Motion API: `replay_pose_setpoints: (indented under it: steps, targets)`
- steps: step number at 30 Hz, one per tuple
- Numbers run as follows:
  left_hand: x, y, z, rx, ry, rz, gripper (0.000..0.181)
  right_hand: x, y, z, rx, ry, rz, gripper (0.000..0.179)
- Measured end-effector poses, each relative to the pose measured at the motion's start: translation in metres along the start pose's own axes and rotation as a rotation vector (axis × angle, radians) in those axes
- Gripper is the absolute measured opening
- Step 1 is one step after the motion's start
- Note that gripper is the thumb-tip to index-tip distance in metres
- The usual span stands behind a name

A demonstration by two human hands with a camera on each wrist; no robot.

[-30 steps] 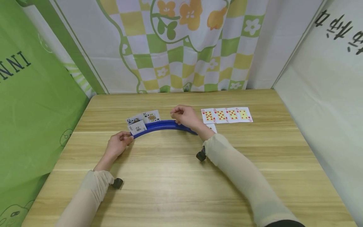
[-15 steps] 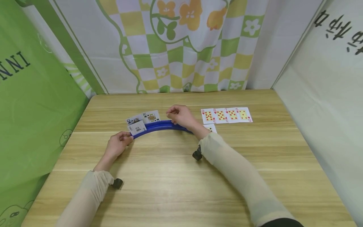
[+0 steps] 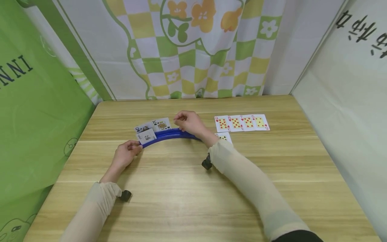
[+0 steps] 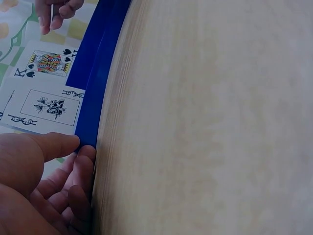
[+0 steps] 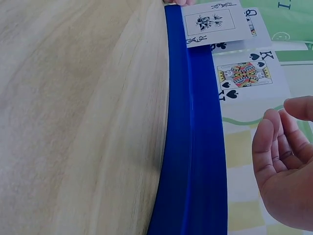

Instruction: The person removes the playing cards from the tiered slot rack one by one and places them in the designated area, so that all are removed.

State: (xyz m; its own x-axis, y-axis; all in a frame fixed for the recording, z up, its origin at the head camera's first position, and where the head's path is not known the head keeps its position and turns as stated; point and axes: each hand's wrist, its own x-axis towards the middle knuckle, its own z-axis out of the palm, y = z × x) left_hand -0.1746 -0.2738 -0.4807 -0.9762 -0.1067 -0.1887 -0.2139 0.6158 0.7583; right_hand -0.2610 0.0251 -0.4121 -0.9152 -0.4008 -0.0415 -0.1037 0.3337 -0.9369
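Observation:
The blue curved card holder (image 3: 181, 134) lies across the middle of the table in the head view. My left hand (image 3: 125, 154) pinches its left end between thumb and fingers. At that end, the joker (image 4: 46, 106) stands in the front slot. Behind it are a queen (image 3: 141, 128) and the king of spades (image 5: 244, 75), standing in the back. Above the holder's middle, just right of the king, hovers my right hand (image 3: 190, 123). Its fingers are loosely bent, and the right wrist view shows a gap between thumb and fingers with no card there.
Right of the holder lies an overlapping row of red cards: a nine (image 3: 222, 123), an eight (image 3: 234, 123), a seven and a five (image 3: 260, 122). Another card (image 3: 224, 137), partly hidden by the right wrist, shows below them. A checked curtain (image 3: 196, 67) hangs behind the table.
My right hand has moved a little left along the holder, towards the king, uncovering more of the card by its wrist. My left hand has stayed at the holder's end.

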Motion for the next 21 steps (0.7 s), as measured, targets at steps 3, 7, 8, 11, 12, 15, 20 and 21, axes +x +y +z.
replay_pose_setpoints:
  steps: [3,7,8,11,12,15,20,21]
  targets:
    - [0.000,-0.001,0.000,0.003,-0.002,0.001,0.038,0.002,-0.002,0.003,-0.007,0.005,0.001,0.021]
    - [0.000,-0.001,0.000,0.002,-0.003,0.003,0.038,0.005,-0.003,0.007,-0.018,0.014,-0.005,0.017]
    - [0.000,-0.001,0.000,0.001,-0.004,0.004,0.038,0.006,-0.004,0.008,-0.017,0.016,-0.006,0.017]
    - [0.000,0.000,0.000,0.001,-0.006,0.006,0.039,0.007,-0.005,0.011,-0.014,0.013,-0.005,0.017]
    - [0.000,0.000,0.001,0.001,-0.006,0.006,0.039,0.007,-0.006,0.012,-0.012,0.009,-0.004,0.017]
    - [-0.001,0.002,0.001,-0.002,0.001,0.001,0.039,0.009,-0.006,0.013,-0.010,0.004,0.002,0.017]
    - [-0.002,0.003,0.000,0.000,0.001,-0.002,0.039,0.013,-0.006,0.015,-0.030,-0.002,-0.004,0.017]
    - [-0.002,0.004,-0.001,0.006,-0.005,0.003,0.040,0.013,-0.006,0.015,-0.041,-0.002,-0.007,0.018]
